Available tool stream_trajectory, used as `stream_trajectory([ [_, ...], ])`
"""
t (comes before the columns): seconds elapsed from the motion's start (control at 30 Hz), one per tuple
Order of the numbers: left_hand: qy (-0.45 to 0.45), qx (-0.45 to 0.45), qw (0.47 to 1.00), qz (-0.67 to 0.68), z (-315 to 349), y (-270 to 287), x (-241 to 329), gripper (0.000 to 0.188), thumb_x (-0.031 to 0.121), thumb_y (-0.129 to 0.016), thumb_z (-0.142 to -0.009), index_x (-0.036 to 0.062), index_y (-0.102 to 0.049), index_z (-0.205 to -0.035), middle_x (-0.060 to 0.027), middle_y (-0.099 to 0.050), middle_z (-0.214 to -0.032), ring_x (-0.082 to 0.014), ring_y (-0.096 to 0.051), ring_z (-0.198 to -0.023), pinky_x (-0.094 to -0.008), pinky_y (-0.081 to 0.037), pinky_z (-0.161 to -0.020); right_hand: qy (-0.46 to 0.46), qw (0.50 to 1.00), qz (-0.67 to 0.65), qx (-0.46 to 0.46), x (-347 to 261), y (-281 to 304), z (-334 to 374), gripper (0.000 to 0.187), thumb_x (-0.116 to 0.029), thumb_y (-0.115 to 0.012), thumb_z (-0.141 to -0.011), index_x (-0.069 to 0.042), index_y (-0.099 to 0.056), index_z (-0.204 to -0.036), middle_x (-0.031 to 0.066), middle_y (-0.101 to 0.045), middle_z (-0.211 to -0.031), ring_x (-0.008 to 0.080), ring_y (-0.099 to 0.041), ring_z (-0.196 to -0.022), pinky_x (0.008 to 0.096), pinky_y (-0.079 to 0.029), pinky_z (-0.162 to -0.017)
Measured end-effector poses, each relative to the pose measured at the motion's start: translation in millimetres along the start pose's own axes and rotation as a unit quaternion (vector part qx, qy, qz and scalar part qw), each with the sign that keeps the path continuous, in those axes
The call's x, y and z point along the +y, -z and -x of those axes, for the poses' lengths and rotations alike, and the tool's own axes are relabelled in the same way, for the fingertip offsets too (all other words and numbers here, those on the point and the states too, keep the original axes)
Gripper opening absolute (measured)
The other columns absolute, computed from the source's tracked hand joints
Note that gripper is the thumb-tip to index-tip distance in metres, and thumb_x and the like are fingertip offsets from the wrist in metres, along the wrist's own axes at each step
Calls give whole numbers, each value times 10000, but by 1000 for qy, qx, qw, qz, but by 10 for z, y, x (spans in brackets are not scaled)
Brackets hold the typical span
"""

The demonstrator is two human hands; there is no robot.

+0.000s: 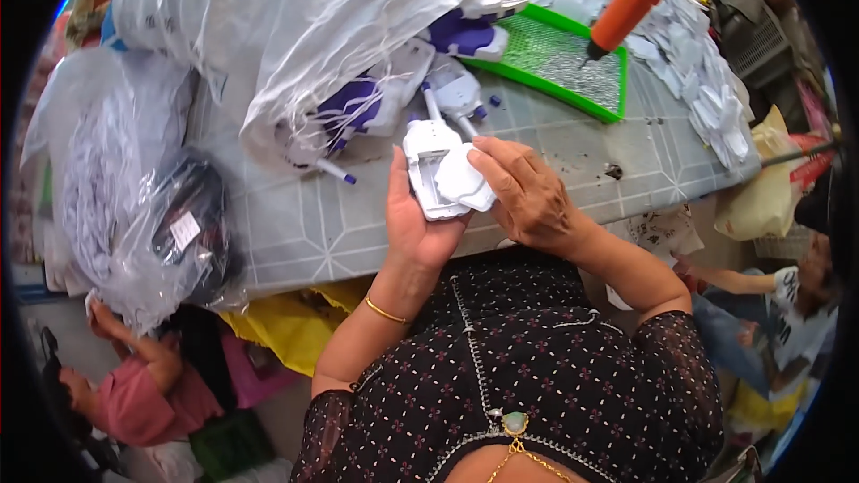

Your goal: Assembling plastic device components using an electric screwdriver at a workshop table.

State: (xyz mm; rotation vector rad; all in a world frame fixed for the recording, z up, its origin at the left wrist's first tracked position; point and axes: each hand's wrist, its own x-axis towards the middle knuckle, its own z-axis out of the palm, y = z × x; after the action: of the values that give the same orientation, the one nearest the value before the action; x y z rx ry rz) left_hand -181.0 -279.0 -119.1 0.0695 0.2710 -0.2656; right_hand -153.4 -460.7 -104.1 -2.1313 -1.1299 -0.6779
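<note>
A white plastic casing (pixel 431 141) with a recess in its body rests in my left hand (pixel 413 225), the thumb along its left side and the palm beneath. My right hand (pixel 530 192) grips a flat white plastic cover (pixel 458 179), which lies askew across the casing's lower right part. How the two pieces meet under my right fingers is hidden. Just beyond them lie white and purple plastic units (pixel 458 85), some with short stems tipped in purple. An orange electric screwdriver (pixel 632 4) points down over a green tray (pixel 555 58) of small metal screws.
A large white woven sack (pixel 295 27) spills more units at the back left. Many white plastic pieces (pixel 693 80) are heaped at the back right of the patterned table cover (pixel 295 237). Clear bags (pixel 116 143) stand at the left. One person (pixel 148 385) is at lower left, another (pixel 774 313) at right.
</note>
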Motion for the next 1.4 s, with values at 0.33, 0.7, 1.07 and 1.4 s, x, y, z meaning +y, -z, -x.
stream_trajectory([
  [0.33,-42,7,997,-60,44,114,-112,564,598,-443,-1041,148,-553,-1363,-56,-667,-1249,-256,-658,-1139,-438,-556,-977,55,998,5,-31,-14,47,30,533,-35,-804,-741,36,-657,-1249,157,-615,-1138,293,-653,-896,353,-564,-735],
  [0.7,-76,-25,992,-102,47,140,-89,556,526,-468,-1061,129,-496,-1449,-80,-616,-1347,-236,-608,-1204,-426,-495,-1054,-57,988,-135,-45,-128,-26,40,627,-135,-857,-710,-90,-632,-1293,162,-561,-1378,352,-583,-1177,434,-498,-984],
  [1.07,-34,-49,990,-126,96,106,-91,600,556,-441,-1058,119,-468,-1468,-101,-594,-1375,-275,-589,-1250,-493,-494,-1055,6,987,-156,-30,69,-4,92,608,-203,-885,-686,-83,-662,-1239,149,-611,-1319,360,-596,-1169,448,-505,-973],
  [1.4,58,-59,996,-44,43,137,-64,622,583,-426,-1051,137,-448,-1484,-112,-588,-1371,-286,-615,-1219,-534,-532,-1009,-34,983,-154,-94,42,134,2,592,-227,-878,-696,-100,-666,-1234,132,-599,-1297,351,-563,-1215,451,-472,-1000],
])
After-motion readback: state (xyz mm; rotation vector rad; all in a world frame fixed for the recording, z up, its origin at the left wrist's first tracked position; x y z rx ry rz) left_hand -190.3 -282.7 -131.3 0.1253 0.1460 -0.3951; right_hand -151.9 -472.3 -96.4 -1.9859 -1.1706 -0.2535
